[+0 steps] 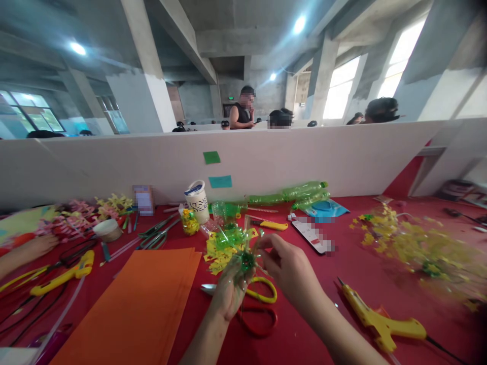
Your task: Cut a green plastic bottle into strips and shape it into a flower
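Note:
My left hand (pixel 233 288) is closed round a small green piece of cut plastic bottle (pixel 248 261), held above the red table. Close on its right, my right hand (pixel 282 259) has thumb and fingers pinched together at the piece's edge; what lies between the fingertips is too small to make out. Behind both hands lie yellow cut-outs (pixel 218 258) and clear green bottle scraps (pixel 228 235). Scissors with one yellow and one red handle (pixel 262 334) rest beneath my hands, partly covered by the left one.
A yellow glue gun (pixel 380 317) lies at right, below blurred yellow flowers (pixel 411 243). Orange sheets (pixel 133 304) lie at left, near another person's hand (pixel 41 247). Farther back are a phone (pixel 310 234), yellow cutter (pixel 274 225), paper cup (pixel 198 203), green bottles (pixel 304 191) and a white partition (pixel 266 157).

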The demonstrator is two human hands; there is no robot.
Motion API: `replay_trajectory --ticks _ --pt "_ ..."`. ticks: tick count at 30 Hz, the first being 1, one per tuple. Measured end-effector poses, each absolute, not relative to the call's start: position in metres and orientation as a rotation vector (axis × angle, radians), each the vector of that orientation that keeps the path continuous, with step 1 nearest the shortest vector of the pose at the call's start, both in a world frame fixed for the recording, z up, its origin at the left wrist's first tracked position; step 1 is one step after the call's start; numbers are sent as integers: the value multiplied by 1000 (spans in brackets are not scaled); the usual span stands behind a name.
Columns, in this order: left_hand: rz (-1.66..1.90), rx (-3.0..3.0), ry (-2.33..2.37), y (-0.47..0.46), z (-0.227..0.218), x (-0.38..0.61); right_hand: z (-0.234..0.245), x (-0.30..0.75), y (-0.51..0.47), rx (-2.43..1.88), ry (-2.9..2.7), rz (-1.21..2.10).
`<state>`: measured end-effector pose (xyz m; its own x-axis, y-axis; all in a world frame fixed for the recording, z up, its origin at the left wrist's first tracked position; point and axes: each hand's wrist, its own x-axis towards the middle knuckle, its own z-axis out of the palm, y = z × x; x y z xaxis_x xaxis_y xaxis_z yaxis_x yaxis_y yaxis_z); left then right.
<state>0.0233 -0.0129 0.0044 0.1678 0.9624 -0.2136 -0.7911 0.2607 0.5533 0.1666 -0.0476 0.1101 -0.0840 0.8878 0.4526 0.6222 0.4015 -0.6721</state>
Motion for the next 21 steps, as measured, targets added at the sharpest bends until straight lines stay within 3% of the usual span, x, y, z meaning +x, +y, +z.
replay_trajectory --ticks 21 --pt "1260 389 550 -12 2 22 98 162 -44 -1162 -1656 596"
